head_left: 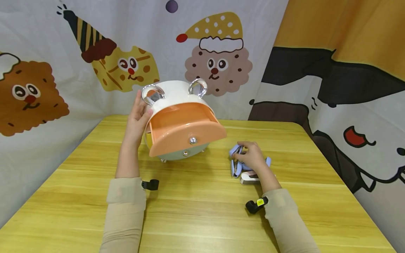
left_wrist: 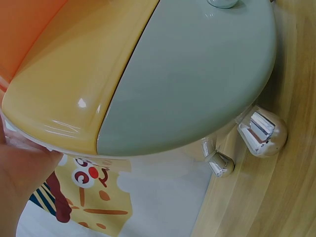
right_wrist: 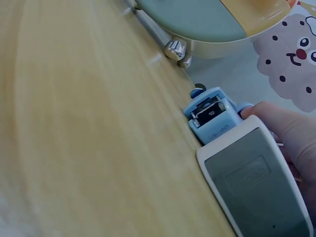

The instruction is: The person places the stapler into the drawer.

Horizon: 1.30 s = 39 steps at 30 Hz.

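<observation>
Panel [right_wrist: 256, 185] embossing: right-wrist only | left hand [head_left: 137, 115] touches organizer [head_left: 185, 137] | right hand [head_left: 253, 155] pinches stapler [head_left: 234, 151]

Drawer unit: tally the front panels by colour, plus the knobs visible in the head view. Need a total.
Orange front panel: 1
Yellow front panel: 1
Grey-green front panel: 1
Silver knobs: 2
Total: 5
</observation>
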Available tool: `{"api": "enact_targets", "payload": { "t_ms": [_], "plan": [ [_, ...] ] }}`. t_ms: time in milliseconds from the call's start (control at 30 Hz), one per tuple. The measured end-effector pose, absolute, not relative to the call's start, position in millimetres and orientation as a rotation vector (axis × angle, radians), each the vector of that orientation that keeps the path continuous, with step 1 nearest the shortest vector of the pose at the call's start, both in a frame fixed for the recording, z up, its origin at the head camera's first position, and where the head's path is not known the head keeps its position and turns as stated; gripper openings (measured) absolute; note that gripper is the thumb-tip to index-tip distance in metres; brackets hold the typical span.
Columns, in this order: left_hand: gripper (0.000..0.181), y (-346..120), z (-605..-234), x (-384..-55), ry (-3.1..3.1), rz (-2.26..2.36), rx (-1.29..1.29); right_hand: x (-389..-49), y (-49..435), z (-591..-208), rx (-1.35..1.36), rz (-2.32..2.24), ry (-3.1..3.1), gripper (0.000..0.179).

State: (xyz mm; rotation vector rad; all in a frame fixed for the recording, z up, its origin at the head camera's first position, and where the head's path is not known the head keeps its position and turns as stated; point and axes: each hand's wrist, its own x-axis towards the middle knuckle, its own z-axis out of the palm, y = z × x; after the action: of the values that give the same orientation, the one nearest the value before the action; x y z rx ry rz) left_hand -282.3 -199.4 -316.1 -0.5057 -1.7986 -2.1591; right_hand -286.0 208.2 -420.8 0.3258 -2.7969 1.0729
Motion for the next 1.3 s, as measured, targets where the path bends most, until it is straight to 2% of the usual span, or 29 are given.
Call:
{"api": "enact_targets", "payload": {
  "t_ms": [300,1300],
  "plan": [
    [0.069,-199,-316,-281,-1.806,-2.162,-0.501,-284,206,-408,0.319,1.093,-2.67,0.059],
    [0.067,-200,-318,-282,-1.801,-2.152,-0.532,-247,165,-310,0.341,1.083,-2.278,0.048]
  ]
}}
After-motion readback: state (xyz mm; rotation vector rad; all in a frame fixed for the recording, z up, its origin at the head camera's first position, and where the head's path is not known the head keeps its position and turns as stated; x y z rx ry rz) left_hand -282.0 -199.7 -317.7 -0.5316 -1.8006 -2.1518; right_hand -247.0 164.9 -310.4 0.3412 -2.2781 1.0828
